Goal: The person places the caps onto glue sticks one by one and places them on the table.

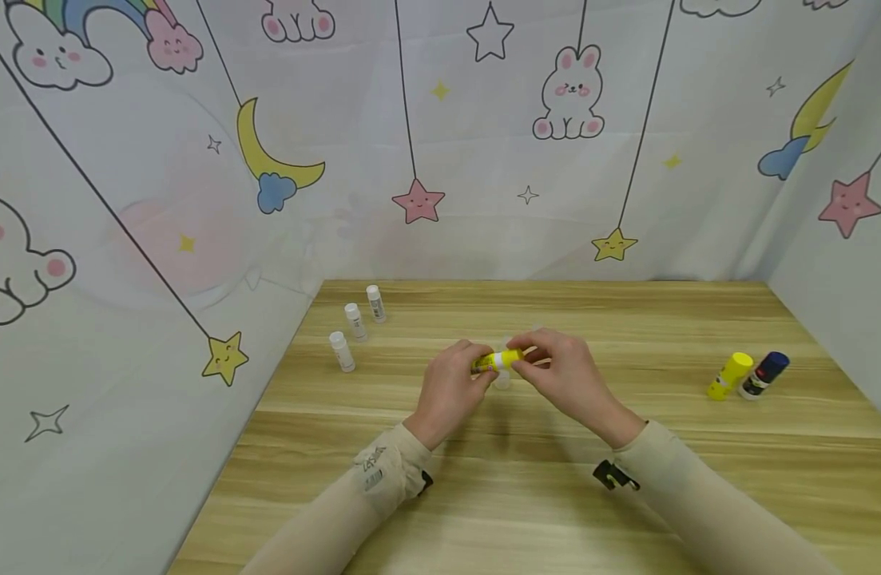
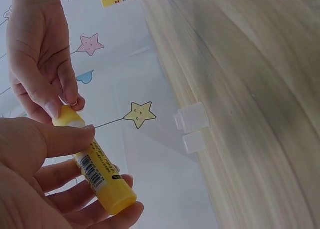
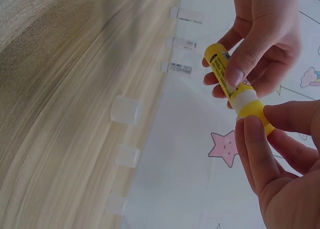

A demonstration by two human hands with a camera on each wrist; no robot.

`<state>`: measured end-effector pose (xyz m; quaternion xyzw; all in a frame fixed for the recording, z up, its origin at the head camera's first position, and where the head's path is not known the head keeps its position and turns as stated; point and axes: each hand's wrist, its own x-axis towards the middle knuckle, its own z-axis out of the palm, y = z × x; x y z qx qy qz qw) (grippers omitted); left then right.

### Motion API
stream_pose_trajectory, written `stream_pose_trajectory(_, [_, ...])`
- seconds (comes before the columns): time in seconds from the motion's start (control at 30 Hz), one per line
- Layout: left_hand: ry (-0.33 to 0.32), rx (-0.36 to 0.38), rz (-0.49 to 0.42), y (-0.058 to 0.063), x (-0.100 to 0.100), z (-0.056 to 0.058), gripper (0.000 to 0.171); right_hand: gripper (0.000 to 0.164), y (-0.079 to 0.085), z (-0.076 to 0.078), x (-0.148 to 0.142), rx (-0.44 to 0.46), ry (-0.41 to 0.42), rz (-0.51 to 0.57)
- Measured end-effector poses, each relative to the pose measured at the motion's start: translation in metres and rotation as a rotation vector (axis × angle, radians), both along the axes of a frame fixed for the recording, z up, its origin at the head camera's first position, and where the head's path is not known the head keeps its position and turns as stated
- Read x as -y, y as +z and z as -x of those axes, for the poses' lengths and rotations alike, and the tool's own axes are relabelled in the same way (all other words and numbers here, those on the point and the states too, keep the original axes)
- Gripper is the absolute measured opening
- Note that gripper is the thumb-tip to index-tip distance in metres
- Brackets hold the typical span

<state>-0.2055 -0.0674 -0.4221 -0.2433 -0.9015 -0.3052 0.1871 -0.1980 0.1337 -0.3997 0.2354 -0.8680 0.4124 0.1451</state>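
Note:
A yellow glue stick (image 1: pixel 498 360) is held level just above the middle of the wooden table (image 1: pixel 555 495). My left hand (image 1: pixel 474 369) grips its labelled body (image 2: pixel 107 181) between thumb and fingers. My right hand (image 1: pixel 535 358) pinches the yellow end piece (image 3: pixel 256 110) beyond the white band. Both hands meet at the stick, a little above the tabletop. Small clear caps (image 2: pixel 191 116) lie on the table right under the hands; one of these caps (image 1: pixel 501 380) shows below the stick.
Three small white tubes (image 1: pixel 355 321) stand in a diagonal row at the back left. A yellow glue stick (image 1: pixel 729 375) and a blue-capped one (image 1: pixel 765 374) lie at the right. Printed cloth walls (image 1: pixel 124 279) close in the table on three sides.

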Motion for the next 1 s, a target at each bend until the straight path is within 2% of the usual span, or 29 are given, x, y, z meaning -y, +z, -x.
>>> stream_pose_trajectory(0.43, [-0.030, -0.018, 0.000, 0.0006, 0.0011, -0.0020, 0.028, 0.024, -0.0013, 0.0002, 0.0021, 0.033, 0.008, 0.026])
stream_pose_trajectory(1.0, [-0.028, -0.033, 0.004, 0.0004, 0.0001, -0.0026, 0.028, 0.026, -0.0004, -0.0004, 0.0035, 0.029, 0.008, 0.024])
